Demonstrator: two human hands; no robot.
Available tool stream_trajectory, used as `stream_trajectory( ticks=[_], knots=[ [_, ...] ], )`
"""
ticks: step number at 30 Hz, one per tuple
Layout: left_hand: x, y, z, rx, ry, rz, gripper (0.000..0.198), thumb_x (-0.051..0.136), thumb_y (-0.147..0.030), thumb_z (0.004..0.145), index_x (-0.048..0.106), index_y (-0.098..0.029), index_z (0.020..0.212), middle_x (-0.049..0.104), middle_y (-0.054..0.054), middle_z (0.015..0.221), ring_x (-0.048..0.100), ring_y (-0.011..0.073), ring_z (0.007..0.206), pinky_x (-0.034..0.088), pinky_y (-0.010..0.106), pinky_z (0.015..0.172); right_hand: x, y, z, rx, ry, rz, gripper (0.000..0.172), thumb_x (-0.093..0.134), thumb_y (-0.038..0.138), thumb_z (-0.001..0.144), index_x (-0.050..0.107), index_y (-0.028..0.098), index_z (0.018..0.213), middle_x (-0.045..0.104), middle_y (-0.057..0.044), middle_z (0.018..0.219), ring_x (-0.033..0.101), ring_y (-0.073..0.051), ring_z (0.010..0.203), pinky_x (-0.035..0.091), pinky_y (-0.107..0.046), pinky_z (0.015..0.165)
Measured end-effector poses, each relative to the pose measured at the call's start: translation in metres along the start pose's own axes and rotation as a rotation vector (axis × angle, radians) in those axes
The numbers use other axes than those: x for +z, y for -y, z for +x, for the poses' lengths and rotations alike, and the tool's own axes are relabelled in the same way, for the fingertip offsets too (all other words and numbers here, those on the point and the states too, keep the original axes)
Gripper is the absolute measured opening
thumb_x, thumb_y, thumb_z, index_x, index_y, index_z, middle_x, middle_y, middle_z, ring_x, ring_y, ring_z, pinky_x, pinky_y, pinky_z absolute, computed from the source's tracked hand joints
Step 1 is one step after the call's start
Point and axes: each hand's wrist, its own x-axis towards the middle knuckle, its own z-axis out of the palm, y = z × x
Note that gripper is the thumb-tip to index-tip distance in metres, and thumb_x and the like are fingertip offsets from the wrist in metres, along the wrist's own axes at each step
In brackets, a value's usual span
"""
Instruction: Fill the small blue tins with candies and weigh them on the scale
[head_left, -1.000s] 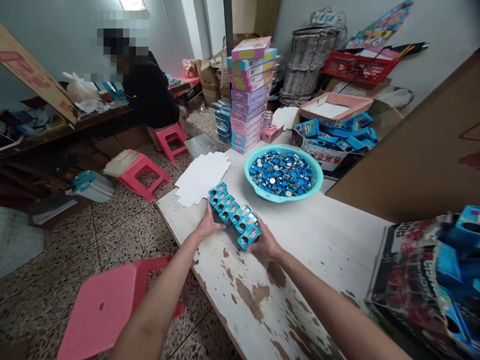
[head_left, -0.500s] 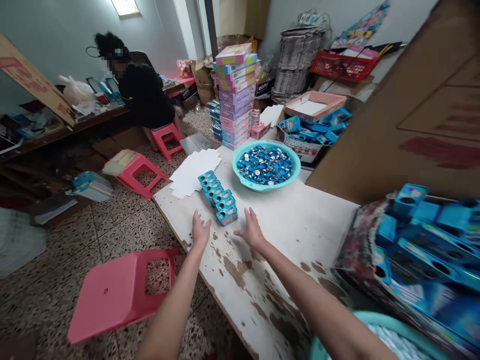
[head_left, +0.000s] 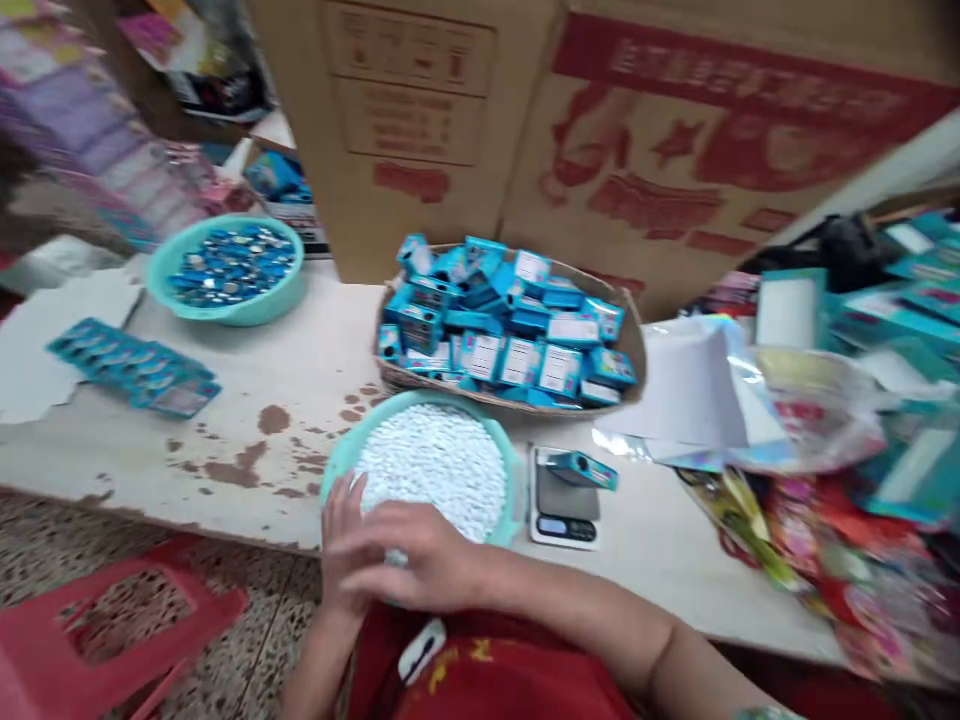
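Pellets point(head_left: 439, 455), small and white, filled a teal bowl point(head_left: 337, 460) near the front edge of the table point(head_left: 292, 340), right before us. We had our left hand point(head_left: 343, 535) at the bowl's near left side, fingers pointing up along the rim, and our right hand point(head_left: 427, 560) over the near side, its fingers stretched across toward the left one and partly covering it. Both were blurred, so we could not tell whether either hand gripped anything. Just right of the bowl we had a scale point(head_left: 559, 505) with one blue box point(head_left: 581, 470) lying slantwise on it. Behind the bowl stood a carton point(head_left: 639, 350) heaped with more boxes point(head_left: 517, 355). Farther left we saw a second bowl point(head_left: 240, 312), holding blue and silver caps point(head_left: 232, 265), and a row of packs point(head_left: 139, 370), partly over white card point(head_left: 67, 310).
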Motion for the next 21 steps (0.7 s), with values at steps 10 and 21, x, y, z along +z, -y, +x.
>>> stream_trajectory(
  ticks=[10, 21],
  knots=[
    [0.085, -0.046, -0.017, 0.05, 0.038, 0.547, 0.069, 0.039, -0.054, 0.088, 0.031, -0.011, 0.142, 0.034, 0.022, 0.144, 0.024, 0.0342, 0.137, 0.015, 0.058, 0.109, -0.157, -0.041, -0.308, 0.752, -0.844, -0.332, 0.031, 0.058, 0.047, 0.083, 0.067, 0.018, 0.093, 0.07, -0.008, 0.088, 0.065, -0.022, 0.078, 0.053, -0.037, 0.073],
    [0.109, -0.053, 0.009, 0.252, -0.002, 0.536, 0.041, 0.039, -0.044, 0.09, 0.063, -0.014, 0.107, 0.058, 0.016, 0.106, 0.05, 0.0317, 0.106, 0.036, 0.045, 0.094, -0.113, -0.09, -0.287, 0.711, -0.695, -0.239, 0.026, 0.056, 0.042, 0.085, 0.066, 0.019, 0.092, 0.067, -0.006, 0.079, 0.062, -0.02, 0.069, 0.052, -0.032, 0.063]
  ],
)
